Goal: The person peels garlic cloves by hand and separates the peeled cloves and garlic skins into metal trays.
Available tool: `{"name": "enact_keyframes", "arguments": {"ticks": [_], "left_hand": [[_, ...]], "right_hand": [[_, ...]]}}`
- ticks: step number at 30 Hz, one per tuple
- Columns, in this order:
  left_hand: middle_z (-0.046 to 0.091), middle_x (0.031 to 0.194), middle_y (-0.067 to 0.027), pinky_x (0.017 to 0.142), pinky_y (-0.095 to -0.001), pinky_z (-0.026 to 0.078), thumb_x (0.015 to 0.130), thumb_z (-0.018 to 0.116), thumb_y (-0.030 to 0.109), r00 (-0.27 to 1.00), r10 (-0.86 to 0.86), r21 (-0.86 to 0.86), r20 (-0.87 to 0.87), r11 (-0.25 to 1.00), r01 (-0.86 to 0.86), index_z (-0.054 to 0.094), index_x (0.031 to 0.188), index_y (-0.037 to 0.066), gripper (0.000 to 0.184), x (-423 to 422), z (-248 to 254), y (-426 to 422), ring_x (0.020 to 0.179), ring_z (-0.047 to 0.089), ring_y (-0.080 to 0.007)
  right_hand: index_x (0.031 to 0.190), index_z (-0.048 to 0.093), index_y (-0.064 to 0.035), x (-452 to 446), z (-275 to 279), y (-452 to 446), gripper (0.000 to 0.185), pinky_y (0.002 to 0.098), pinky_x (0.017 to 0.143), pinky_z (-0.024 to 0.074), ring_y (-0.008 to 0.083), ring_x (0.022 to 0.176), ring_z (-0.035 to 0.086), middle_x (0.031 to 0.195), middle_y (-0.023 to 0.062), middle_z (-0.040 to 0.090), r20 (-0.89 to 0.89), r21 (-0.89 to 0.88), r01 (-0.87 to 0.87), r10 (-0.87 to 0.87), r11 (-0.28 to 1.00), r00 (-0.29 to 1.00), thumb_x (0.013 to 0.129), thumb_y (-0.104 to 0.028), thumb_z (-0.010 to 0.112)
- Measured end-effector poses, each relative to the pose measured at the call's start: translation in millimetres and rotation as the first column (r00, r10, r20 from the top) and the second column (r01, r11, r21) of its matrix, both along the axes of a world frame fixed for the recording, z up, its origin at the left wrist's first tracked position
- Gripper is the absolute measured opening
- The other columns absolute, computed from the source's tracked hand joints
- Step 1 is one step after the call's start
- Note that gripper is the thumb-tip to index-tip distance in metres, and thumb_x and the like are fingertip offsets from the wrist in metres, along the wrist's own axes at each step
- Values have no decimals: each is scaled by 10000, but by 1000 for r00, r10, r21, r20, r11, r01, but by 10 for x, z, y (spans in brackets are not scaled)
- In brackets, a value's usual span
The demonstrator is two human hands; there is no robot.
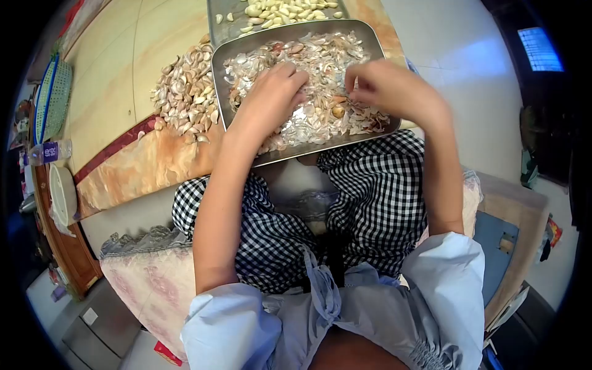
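A metal tray (220,74) full of loose, papery garlic skins (324,120) rests at the table edge by my knees. My left hand (277,92) is over the left part of the skins, its fingers curled closed; whatever they hold is hidden. Over the right part, my right hand (379,86) is slightly blurred, with bent fingers drawn toward the thumb; I cannot make out what is in them. Unpeeled garlic cloves (188,92) lie heaped on the table left of the tray. Peeled garlic cloves (287,11) sit in a second metal tray (231,28) behind it.
The marbled table (123,61) extends to the left and far side. A green basket (54,98) with a blue rim, a plastic bottle (50,152) and a pale container (63,194) are at the left. Checkered cloth (382,185) covers my legs below the tray.
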State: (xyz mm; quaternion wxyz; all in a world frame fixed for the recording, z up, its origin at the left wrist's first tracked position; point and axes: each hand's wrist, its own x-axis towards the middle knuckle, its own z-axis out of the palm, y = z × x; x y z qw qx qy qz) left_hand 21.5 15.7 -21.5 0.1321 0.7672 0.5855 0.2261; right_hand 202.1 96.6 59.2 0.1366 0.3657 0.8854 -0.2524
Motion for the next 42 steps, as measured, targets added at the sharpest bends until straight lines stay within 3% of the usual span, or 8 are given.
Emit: {"name": "enact_keyframes", "arguments": {"ticks": [7,10,16,21,23,33,38,42], "left_hand": [[539,835,-144,701,-359,428,748,594,80,973,20,58,230,998,-34,518,917,2,201,-63,-110,40,776,528,-309],[539,800,-93,635,-291,425,801,566,107,920,71,-89,386,995,-40,521,943,5,181,-43,-33,27,702,524,-177],[513,707,-90,598,-274,406,820,551,200,838,216,-346,502,938,-34,524,923,-2,229,-45,91,17,642,482,-165],[507,692,-139,619,-341,402,837,524,259,921,277,-205,274,952,-225,509,839,-28,287,-61,3,-1,647,493,-239],[517,712,-173,630,-375,409,833,525,278,962,243,23,124,969,-247,486,785,-32,316,-84,-81,33,678,513,-298],[517,825,-165,713,-406,419,816,549,239,949,316,34,-4,948,-316,488,861,-7,258,8,-45,-4,783,520,-336],[500,939,-123,798,-380,398,740,624,198,991,-88,-26,104,995,92,512,1004,47,325,76,53,11,934,485,-277],[518,931,-99,798,-369,398,732,606,151,989,-123,-8,87,992,124,518,989,51,289,119,-108,-23,920,492,-277]], "right_hand": [[843,574,-39,-53,-401,-97,189,370,660,465,272,756,600,755,131,608,-84,-25,-56,54,998,995,715,-169,623],[822,557,-32,-41,-433,-78,175,373,640,455,275,725,592,743,132,601,-131,-44,-79,72,996,989,729,-170,613],[809,517,-1,89,-497,31,138,310,595,425,210,626,536,669,105,553,-334,-14,22,-25,1000,942,744,-93,597],[777,548,3,204,-484,108,70,355,633,441,285,696,565,717,132,576,-335,-9,148,-143,989,931,738,-53,535],[797,558,-1,190,-583,96,75,358,672,439,294,774,557,773,129,572,-544,313,140,57,939,837,747,-37,515],[814,574,-18,225,-539,108,98,374,694,439,311,803,549,816,134,581,-378,245,90,9,965,926,751,-34,501],[840,546,0,184,-521,95,153,308,634,440,220,680,541,756,105,549,-372,39,10,5,999,928,704,-23,612],[826,525,1,201,-524,48,175,298,626,435,201,653,515,723,94,514,-324,169,-24,78,985,943,688,-30,629]]}}
